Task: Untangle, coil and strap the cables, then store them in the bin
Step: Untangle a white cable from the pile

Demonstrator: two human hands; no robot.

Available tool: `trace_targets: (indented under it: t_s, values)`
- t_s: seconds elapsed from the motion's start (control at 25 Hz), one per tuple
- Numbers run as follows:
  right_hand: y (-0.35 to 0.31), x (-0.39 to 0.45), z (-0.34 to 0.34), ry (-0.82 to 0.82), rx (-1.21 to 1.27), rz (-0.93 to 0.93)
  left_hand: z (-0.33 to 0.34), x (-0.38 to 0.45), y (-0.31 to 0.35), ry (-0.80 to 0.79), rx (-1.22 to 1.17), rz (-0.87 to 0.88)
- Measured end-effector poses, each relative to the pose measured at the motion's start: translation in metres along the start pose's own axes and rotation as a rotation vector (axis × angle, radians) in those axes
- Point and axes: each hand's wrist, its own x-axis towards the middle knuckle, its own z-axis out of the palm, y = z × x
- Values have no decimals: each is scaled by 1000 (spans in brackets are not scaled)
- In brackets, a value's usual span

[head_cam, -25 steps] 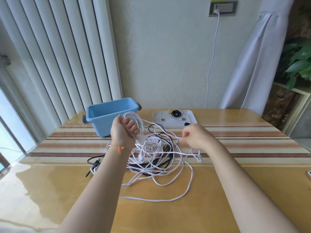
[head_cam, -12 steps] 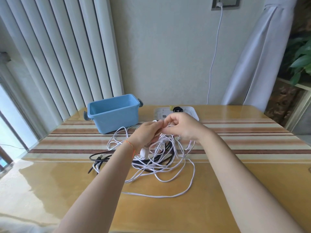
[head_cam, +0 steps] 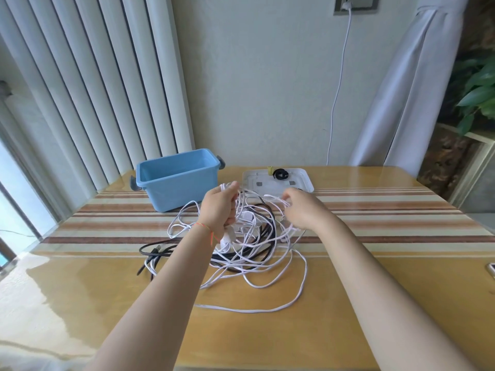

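Table edge: your two bare forearms came in over the near side of the table [head_cam: 267, 330], both reaching toward the cable pile.
Loose loop: one long white strand [head_cam: 267, 309] lay flat on the wood, nearest you of the whole pile, curving up its right side.
Cable pile: white cables [head_cam: 249, 253] tangled w/ black cables [head_cam: 160, 249], mid-table; black ends stuck out on the pile's left, on the tabletop. Pile not yet coiled or strapped.
L hand: your left hand [head_cam: 218, 207] was over the pile's far-left part, fingers curled round a bunch of white strands, lifting them off the table; a white plug block hung just below the wrist. Orange thread band on that wrist.
R hand: your right hand [head_cam: 301, 210] was over the pile's far-right part, apart from the L hand, fingertips pinching a thin white strand that ran across toward the L hand.
Runner: striped table runner [head_cam: 388, 218] lay across the table under the far half of the pile.
Bin: blue bin [head_cam: 176, 180] stood beyond the pile, to its far left, upright; no cable seen inside from this angle.
Tray: white tray [head_cam: 302, 183] sat beyond the pile, far right of the bin, holding a small black coil [head_cam: 280, 174] and a yellow bit; can't tell what the yellow bit was.
Wall: a white cord [head_cam: 338, 84] hung from a wall socket [head_cam: 356, 4] behind the tray.
Sides: vertical blinds [head_cam: 88, 89] behind the bin, pale curtain [head_cam: 407, 89] and a plant [head_cam: 479, 92] far right of the tray.
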Motion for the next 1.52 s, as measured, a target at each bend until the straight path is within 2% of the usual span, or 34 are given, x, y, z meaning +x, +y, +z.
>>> trace_targets:
  t_s: [0.08,0.16,0.24,0.28,0.36,0.44,0.52,0.6,0.72,0.8,0.96,1.08,1.16,1.32,1.4,1.52]
  values:
    - [14,4,0,-4,7,101,-2,0,-3,77,-158,-5]
    - [30,6,-3,-32,74,240,-9,3,-3,239,-349,-13]
    - [48,5,-7,-6,238,322,-23,11,-1,366,-401,-10]
    - [56,5,-8,-3,356,298,-28,14,0,367,-370,-15]
    - [58,0,-5,-163,573,182,-27,18,-2,290,-272,-52]
    - [44,-3,13,-384,617,84,-17,18,-9,193,-194,-96]
    - [25,1,42,-460,608,41,-10,19,-14,139,-130,-122]
    - [10,12,71,-362,672,61,-12,20,-15,121,-71,-126]
    - [-5,28,95,-92,868,113,-20,14,-14,102,20,-99]
    - [-17,33,101,-4,967,110,-28,10,-16,77,117,-80]
    - [-34,30,97,-2,760,90,-35,13,-27,57,298,-80]
    - [-50,36,58,133,600,-56,-35,12,-22,65,386,-2]
    - [-69,41,21,184,791,-145,-31,16,-8,63,433,97]
    - [-105,40,-42,226,1360,-232,-14,24,24,81,567,269]
    - [-107,32,-61,227,1545,-248,-9,26,33,117,626,294]
    - [-88,29,-73,349,1739,-178,-17,29,38,-12,802,214]
